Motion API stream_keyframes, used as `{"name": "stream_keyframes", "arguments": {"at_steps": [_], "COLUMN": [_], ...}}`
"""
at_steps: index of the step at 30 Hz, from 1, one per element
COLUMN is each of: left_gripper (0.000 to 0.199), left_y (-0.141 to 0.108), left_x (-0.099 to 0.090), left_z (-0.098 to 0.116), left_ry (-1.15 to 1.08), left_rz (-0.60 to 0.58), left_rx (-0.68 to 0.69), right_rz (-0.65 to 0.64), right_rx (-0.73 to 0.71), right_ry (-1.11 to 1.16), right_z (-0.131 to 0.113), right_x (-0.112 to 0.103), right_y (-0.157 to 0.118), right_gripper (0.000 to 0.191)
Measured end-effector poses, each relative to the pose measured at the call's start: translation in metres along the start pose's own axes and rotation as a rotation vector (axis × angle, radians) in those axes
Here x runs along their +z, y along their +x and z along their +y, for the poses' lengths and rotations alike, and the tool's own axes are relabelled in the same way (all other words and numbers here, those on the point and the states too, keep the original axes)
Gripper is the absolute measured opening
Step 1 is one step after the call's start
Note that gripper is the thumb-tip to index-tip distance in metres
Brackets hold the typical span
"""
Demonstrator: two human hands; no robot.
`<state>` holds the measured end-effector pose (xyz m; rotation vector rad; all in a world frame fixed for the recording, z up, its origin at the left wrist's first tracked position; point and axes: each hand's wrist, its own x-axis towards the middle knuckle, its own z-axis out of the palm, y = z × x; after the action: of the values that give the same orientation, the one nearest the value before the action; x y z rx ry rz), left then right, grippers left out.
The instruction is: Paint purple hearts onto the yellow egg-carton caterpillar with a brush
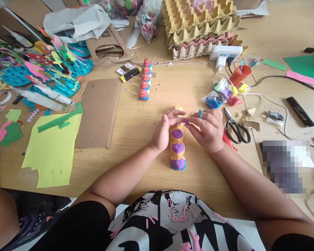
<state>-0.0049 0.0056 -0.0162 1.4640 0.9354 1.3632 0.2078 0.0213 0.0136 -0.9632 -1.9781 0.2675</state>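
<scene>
An egg-carton strip (177, 156), painted orange with a blue near end, lies lengthwise in front of me. Purple clay ovals cover its nearer bumps. My left hand (161, 131) is at its left side, thumb up and fingers stretched over the far bumps. From the right, my right hand (208, 128) reaches in with bent fingers, a small blue clay tool (200, 113) tucked between them. A bit of purple clay (186, 121) shows at its fingertips, close to the left fingertips. The strip's far part is partly hidden by my fingers.
A finished-looking red and blue carton caterpillar (144, 80) with pin-like legs stands farther back. Scissors (237, 129), clay packets (221, 93) and an orange cup (240, 75) are at right. Cardboard (98, 111) and yellow paper (53, 153) lie left. Egg trays (201, 26) are stacked behind.
</scene>
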Motion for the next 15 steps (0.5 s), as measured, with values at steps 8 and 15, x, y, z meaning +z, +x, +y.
{"name": "stream_keyframes", "arguments": {"at_steps": [8,15], "left_gripper": [0.05,0.046], "left_y": [-0.001,0.0], "left_x": [0.001,0.003], "left_z": [0.01,0.009], "left_ry": [0.189,0.216], "left_rz": [0.06,0.078], "left_rx": [0.112,0.14], "right_rz": [0.091,0.066], "right_rx": [-0.006,0.03], "right_ry": [0.101,0.168], "right_z": [-0.012,-0.014], "right_x": [0.004,0.005], "right_y": [0.002,0.002], "right_gripper": [0.012,0.009]}}
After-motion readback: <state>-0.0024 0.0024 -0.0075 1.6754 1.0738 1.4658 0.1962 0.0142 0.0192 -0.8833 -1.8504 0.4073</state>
